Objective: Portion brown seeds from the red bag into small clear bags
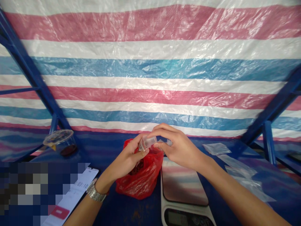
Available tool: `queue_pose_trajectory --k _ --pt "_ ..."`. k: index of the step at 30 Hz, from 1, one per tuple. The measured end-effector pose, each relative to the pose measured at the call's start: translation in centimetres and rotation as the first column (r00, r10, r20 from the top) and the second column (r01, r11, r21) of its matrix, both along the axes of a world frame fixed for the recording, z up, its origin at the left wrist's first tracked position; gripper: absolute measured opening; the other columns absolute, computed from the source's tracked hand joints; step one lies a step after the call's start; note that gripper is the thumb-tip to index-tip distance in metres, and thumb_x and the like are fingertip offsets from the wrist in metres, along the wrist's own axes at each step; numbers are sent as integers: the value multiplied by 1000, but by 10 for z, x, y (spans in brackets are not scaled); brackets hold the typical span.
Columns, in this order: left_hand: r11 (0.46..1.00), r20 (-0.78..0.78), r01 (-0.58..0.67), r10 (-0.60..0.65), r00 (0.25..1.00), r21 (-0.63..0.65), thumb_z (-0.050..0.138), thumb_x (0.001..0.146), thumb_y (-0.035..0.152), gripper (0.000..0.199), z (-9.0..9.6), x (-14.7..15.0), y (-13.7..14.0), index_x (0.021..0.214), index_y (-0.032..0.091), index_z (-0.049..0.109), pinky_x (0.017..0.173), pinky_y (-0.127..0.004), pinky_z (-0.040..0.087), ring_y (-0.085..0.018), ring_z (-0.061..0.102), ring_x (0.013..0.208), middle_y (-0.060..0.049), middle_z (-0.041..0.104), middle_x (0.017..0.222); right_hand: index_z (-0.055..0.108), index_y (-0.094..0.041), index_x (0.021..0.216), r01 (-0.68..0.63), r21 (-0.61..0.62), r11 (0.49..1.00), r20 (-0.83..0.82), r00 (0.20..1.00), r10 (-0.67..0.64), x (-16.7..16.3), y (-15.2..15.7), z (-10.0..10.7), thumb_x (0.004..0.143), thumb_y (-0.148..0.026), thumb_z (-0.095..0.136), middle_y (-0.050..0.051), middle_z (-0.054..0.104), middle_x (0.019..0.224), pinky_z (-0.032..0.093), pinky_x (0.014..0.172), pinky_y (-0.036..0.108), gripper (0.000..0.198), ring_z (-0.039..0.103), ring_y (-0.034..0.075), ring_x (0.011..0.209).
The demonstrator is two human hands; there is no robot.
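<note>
Just above a red plastic bag (pixel 143 185), my two hands meet at a small clear plastic container (pixel 149 142), which lies tilted on its side. My left hand (pixel 125 158), with a metal watch at its wrist, is closed around the container's left end. From the right, the fingers of my right hand (pixel 178 146) close on its other end, and a bit of clear plastic shows by the thumb. Dark pieces (pixel 136 168) are visible in the mouth of the red bag. Whether anything is inside the container I cannot tell.
A kitchen scale (pixel 182 185) stands right of the red bag. Several clear plastic bags (pixel 249 182) lie farther right. At left are a lidded clear tub (pixel 64 144) with dark contents and a phone (pixel 70 194). Blue metal bars (pixel 42 81) and a striped sheet (pixel 150 69) stand behind.
</note>
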State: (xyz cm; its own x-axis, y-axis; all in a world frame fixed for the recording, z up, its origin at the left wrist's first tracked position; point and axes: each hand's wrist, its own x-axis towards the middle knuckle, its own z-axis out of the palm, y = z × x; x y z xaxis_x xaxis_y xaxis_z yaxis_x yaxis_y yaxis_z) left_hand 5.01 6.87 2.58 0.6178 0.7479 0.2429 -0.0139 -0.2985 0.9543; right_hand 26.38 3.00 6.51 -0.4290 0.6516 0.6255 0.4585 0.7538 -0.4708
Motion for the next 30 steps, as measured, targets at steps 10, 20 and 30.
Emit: queue_pose_trajectory --k 10,20,30 --pt "983 -69 -148 156 985 109 62 96 50 40 4 3 1 123 21 65 90 -35 54 -23 68 98 -5 73 106 69 -26 124 113 84 990 -8 994 -113 0 6 -7 99 -13 57 7 69 118 55 97 37 30 66 21 109" --pt "733 -50 -598 644 763 324 56 97 52 34 -3 -5 21 99 19 65 74 -29 47 -19 65 77 -2 71 85 70 -26 118 32 -164 986 318 948 22 -24 -7 -23 101 -18 60 3 69 112 50 89 30 22 67 17 98" --pt "644 41 -663 705 708 382 57 95 47 26 19 -7 -2 93 21 59 69 -26 46 -16 59 71 1 64 78 72 -19 110 114 -114 987 556 830 -31 -33 -8 -47 90 -10 63 9 71 110 48 92 36 23 68 24 104"
